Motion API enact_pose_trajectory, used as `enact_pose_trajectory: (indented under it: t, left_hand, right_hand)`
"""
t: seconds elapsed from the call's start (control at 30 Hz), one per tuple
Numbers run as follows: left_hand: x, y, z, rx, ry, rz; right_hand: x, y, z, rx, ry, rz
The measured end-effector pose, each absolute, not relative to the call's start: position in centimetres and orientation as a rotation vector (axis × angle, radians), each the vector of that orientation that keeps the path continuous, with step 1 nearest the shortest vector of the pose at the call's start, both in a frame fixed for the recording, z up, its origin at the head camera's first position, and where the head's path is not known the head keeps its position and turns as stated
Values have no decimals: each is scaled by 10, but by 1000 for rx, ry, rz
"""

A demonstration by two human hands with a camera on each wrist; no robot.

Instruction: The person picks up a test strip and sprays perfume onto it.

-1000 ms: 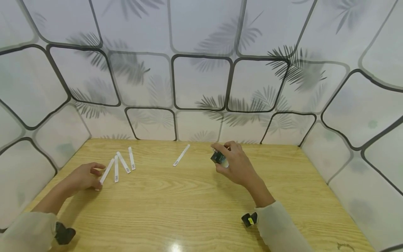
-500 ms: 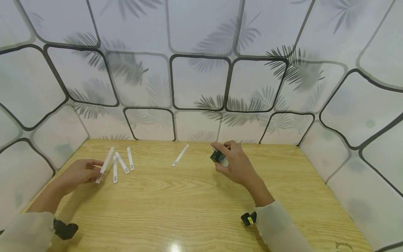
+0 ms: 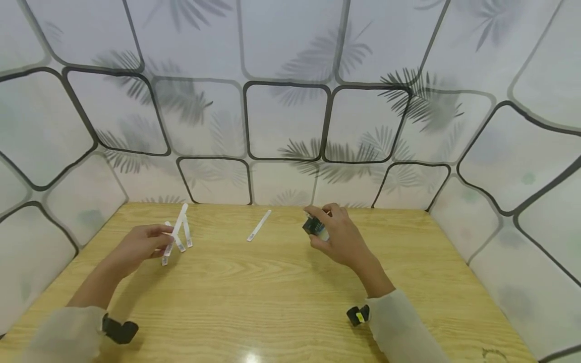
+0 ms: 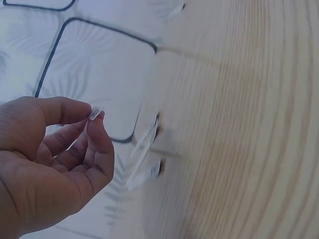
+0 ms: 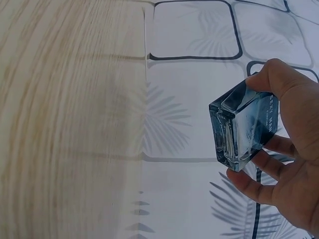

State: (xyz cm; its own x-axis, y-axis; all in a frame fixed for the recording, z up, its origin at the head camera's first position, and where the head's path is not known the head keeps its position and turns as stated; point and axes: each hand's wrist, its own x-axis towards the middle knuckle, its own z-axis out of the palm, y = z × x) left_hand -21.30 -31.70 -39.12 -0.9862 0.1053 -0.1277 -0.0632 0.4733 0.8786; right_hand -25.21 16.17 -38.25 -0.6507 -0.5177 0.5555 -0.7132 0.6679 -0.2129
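Observation:
Between thumb and fingers my left hand (image 3: pixel 138 247) pinches a white paper tester strip (image 3: pixel 180 220), raised above the table. Its printed end (image 4: pixel 95 113) pokes out from the fingertips in the left wrist view. Behind and below it are more strips on the table, one upright-lying strip (image 3: pixel 188 233) among them, partly hidden by the held one and the fingers. A lone tester strip (image 3: pixel 259 225) lies slanted near the middle back. My right hand (image 3: pixel 342 242) grips a blue-tinted clear glass perfume bottle (image 5: pixel 241 124), tilted, with fingers along its sides; its top is hidden by the hand.
The light wood table (image 3: pixel 254 287) meets a patterned wall (image 3: pixel 286 121) along its back edge, with side walls left and right. Dark wrist cameras, one on the left sleeve (image 3: pixel 120 330) and one on the right (image 3: pixel 358 316), stick out below the hands.
My left hand has lifted the leftmost strip off the table and carried it right, over the other strips. The right hand with the perfume bottle has stayed nearly still.

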Motion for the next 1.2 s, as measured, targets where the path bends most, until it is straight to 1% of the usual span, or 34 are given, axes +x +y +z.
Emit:
enact_pose_trajectory:
  t: [0.3,0.6,1.2]
  left_hand:
    - [-222,-269,-396,140,2470,1591]
    - [-231,-223,-390,229,2389,1678]
    - [-248,-146,-401,370,2230,1746]
  right_hand:
    - [-252,159,-382,947,-2455,571]
    - [-251,160,-382,928,-2470,553]
    - [-251,162,-380,919,-2448,547]
